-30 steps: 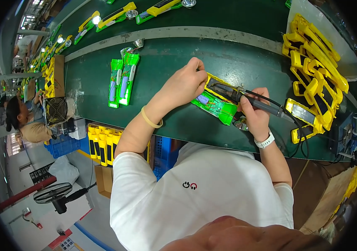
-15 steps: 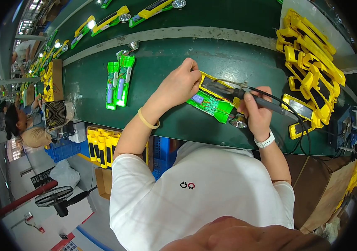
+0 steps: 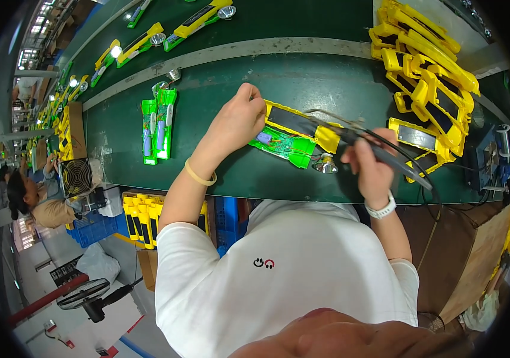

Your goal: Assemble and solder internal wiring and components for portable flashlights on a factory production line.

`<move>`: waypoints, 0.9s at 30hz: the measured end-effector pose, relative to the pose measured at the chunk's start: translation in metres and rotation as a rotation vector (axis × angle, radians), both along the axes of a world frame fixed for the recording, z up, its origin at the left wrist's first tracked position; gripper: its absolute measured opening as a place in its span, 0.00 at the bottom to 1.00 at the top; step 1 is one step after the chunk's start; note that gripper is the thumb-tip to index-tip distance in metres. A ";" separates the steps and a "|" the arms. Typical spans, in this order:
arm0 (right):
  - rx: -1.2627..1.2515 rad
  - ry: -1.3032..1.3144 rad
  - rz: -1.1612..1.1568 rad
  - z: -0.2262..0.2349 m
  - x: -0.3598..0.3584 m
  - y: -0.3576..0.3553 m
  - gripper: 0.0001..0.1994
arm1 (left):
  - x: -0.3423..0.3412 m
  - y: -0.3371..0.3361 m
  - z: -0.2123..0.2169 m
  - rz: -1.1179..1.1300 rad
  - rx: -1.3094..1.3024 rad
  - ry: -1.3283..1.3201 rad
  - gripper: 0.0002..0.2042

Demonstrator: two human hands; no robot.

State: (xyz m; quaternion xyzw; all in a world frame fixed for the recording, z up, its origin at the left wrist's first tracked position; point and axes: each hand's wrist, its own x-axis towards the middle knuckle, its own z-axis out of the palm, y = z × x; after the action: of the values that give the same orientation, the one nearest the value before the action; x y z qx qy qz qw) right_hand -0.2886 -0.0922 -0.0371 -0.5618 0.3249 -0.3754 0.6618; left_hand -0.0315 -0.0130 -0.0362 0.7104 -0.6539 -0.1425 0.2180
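Observation:
My left hand [image 3: 240,116] is closed, its fingertips pinching the left end of a yellow torch shell [image 3: 328,138] with a dark panel. The shell lies tilted just beyond an open green torch half [image 3: 297,150], which shows a circuit board, thin wires and a purple battery cell [image 3: 263,138]. A silver lamp reflector [image 3: 325,164] sits by the green half's right end. My right hand [image 3: 374,170] grips a dark-handled soldering iron [image 3: 393,157], blurred by motion; its front end is near the shell's right end. Whether the tip touches anything cannot be made out.
Two green torch halves [image 3: 158,128] lie to the left. Yellow shells [image 3: 431,77] are heaped at the right, near a blue soldering station [image 3: 489,164]. Beyond a metal rail [image 3: 267,46] stand more torches [image 3: 198,21]. A co-worker [image 3: 37,197] sits far left beside a fan [image 3: 77,176].
The whole view has shifted, so the bench appears further left. My right hand has drawn the soldering iron back to the right, uncovering the shell's right end. My left hand keeps its pinch.

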 end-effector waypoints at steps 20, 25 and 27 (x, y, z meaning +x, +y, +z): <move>0.059 0.030 0.141 -0.029 0.052 0.002 0.12 | 0.001 0.004 -0.005 0.003 -0.043 -0.010 0.03; 0.050 0.041 0.093 -0.022 0.043 0.001 0.12 | -0.004 0.002 -0.004 0.011 -0.034 -0.015 0.04; 0.077 0.000 0.004 -0.017 0.027 0.001 0.12 | -0.006 0.000 -0.004 0.010 -0.036 -0.008 0.04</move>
State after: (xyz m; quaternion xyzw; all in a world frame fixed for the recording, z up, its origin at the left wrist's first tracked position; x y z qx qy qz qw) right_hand -0.2620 -0.0910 -0.0537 -0.5364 0.3379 -0.3615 0.6837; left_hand -0.0379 -0.0131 -0.0402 0.7101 -0.6537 -0.1269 0.2288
